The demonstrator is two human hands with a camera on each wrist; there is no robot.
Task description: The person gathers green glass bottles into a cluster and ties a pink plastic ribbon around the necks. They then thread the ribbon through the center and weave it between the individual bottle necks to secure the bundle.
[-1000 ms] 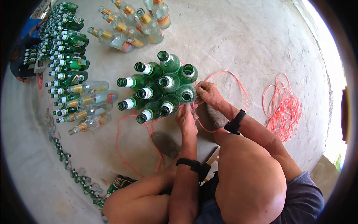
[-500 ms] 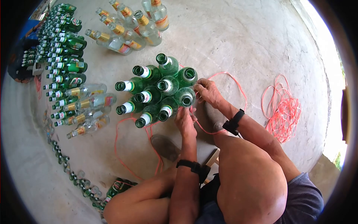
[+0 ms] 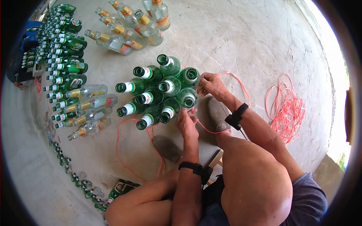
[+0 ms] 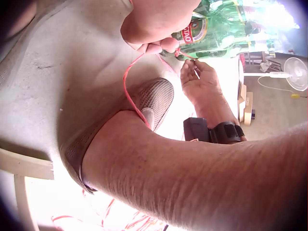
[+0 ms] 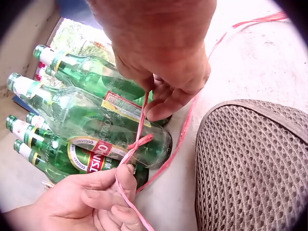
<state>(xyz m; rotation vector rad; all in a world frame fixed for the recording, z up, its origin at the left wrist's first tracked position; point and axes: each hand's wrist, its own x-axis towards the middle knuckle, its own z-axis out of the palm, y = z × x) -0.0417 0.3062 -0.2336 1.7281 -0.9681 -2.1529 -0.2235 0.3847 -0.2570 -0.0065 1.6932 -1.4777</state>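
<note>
A tight cluster of green glass beer bottles (image 3: 170, 67) stands upright on the floor in front of me. Pink plastic twine (image 5: 140, 126) runs along the side of the nearest bottle (image 5: 86, 113), with a small knot or crossing in it beside the label. My left hand (image 3: 187, 125) pinches the twine between thumb and fingers, low at the cluster's near side. At the cluster's right side, my right hand (image 3: 213, 87) pinches the twine farther along, fingertips close to the glass. Between the two hands the twine is stretched straight.
A loose heap of pink twine (image 3: 288, 113) lies to the right. Clear bottles (image 3: 128, 32) stand behind the cluster; rows of green bottles (image 3: 71, 49) fill the left. My shoes (image 3: 218, 113) are close to the cluster. Another person (image 3: 22, 56) is at the far left.
My right hand has moved a little farther from me along the cluster's right side, away from the left hand. The left hand has stayed nearly in place.
</note>
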